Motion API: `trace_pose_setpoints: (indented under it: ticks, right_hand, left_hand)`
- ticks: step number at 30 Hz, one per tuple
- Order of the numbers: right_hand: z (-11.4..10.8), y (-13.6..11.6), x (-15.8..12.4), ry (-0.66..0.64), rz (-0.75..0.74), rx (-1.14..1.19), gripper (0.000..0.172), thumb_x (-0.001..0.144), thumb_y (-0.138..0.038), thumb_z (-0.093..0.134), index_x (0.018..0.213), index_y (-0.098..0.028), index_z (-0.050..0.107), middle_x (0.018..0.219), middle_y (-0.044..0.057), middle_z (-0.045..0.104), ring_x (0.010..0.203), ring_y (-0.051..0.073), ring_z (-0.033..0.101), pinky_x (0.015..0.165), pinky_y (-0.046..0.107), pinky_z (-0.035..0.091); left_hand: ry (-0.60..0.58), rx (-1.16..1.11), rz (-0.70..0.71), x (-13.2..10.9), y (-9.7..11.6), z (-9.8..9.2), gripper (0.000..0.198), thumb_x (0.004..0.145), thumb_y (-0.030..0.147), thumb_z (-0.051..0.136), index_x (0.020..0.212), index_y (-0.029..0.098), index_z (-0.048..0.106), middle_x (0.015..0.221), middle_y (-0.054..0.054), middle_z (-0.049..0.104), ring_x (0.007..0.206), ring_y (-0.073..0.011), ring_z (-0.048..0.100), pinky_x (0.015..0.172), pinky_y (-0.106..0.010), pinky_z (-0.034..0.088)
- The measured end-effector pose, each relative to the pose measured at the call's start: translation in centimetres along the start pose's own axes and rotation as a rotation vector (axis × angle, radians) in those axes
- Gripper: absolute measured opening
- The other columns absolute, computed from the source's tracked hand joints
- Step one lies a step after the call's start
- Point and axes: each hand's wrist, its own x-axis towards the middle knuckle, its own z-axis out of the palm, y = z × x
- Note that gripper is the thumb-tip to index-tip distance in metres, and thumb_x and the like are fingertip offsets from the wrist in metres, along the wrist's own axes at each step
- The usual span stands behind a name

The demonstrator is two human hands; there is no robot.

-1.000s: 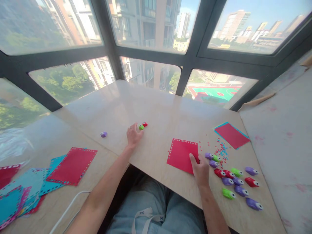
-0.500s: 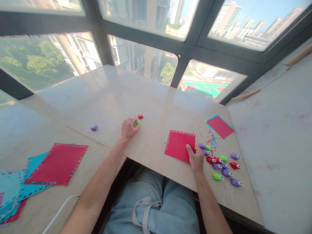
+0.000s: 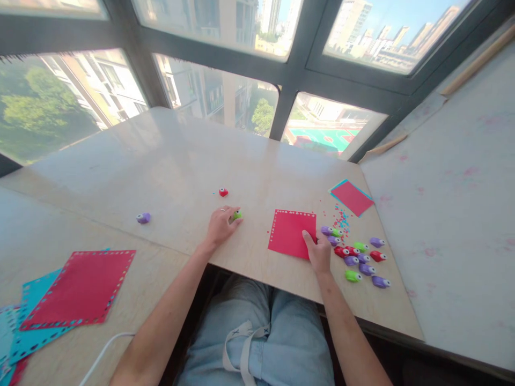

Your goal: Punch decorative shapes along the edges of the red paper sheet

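My left hand [image 3: 222, 226] is closed around a small green craft punch [image 3: 237, 214] with a white eye-like spot, just over the table. A red craft punch [image 3: 223, 192] stands a little behind it. My right hand [image 3: 319, 252] pinches the right edge of a red sheet of paper [image 3: 288, 236], thumb on top and fingers hidden underneath. Small shapes are punched along the sheet's top and left edges. Beside the right hand lie several purple, green and red punches, among them a green punch [image 3: 353, 276] and a purple punch [image 3: 381, 282].
A lone purple punch [image 3: 143, 218] sits on the left. Punched red paper [image 3: 86, 287] overlaps blue sheets [image 3: 38, 284] at the lower left, near a white cable [image 3: 102, 351]. Confetti [image 3: 341, 220] lies before stacked red and blue sheets [image 3: 353, 197]. Windows and a wall border the table.
My left hand has moved the green punch rightward and nearer, away from the red punch and toward the red sheet. My right hand keeps its hold. The head view has shifted slightly.
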Motion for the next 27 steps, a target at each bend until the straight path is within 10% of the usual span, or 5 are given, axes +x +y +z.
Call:
trace_pose_setpoints:
  ticks: [17, 27]
  right_hand:
    - [-0.1, -0.7, -0.1, 0.028, -0.002, 0.042, 0.032, 0.083, -0.050, 0.058, 0.075, -0.019, 0.062, 0.072, 0.002, 0.064, 0.067, 0.019, 0.055, 0.068, 0.032, 0.045]
    - [-0.1, -0.4, -0.2, 0.008, 0.017, 0.127, 0.031, 0.085, -0.047, 0.059, 0.089, -0.018, 0.069, 0.085, 0.006, 0.072, 0.079, 0.023, 0.063, 0.076, 0.035, 0.048]
  left_hand:
    - [-0.278, -0.168, 0.236, -2.5, 4.7, 2.1, 0.049, 0.079, 0.006, 0.053, 0.125, 0.021, 0.058, 0.115, -0.009, 0.069, 0.106, -0.0242, 0.060, 0.095, -0.043, 0.046]
    - [-0.234, -0.031, 0.210, -2.8, 5.3, 2.1, 0.036, 0.088, 0.022, 0.060, 0.124, 0.021, 0.059, 0.116, -0.010, 0.065, 0.110, -0.0255, 0.057, 0.099, -0.043, 0.042]
